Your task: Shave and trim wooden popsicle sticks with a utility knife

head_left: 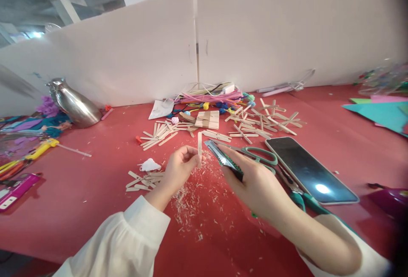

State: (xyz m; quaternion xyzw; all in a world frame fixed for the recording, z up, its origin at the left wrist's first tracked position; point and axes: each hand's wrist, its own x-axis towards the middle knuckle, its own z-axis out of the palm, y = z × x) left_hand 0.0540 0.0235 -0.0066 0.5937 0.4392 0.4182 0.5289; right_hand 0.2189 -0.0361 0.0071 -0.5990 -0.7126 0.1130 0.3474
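Note:
Pinched between the thumb and fingers of my left hand (182, 164) is a wooden craft stick (199, 144), held upright. My right hand (253, 179) is wrapped round a utility knife (225, 158) with its blade out, pointing up and left toward the stick; a small gap shows between blade and stick. Wood shavings (188, 204) lie scattered on the red table below both hands. A small pile of craft sticks (140, 182) is beside my left wrist, with a crumpled white scrap (150, 165) just behind it.
Green-handled scissors (259, 154), pliers (298, 196) and a phone (312, 170) lie right of my right hand. Loose sticks (264, 119) and a bundled stack (207, 119) spread behind. A steel jug (76, 104) and yellow glue gun (43, 148) are at left. White panels (127, 55) stand behind.

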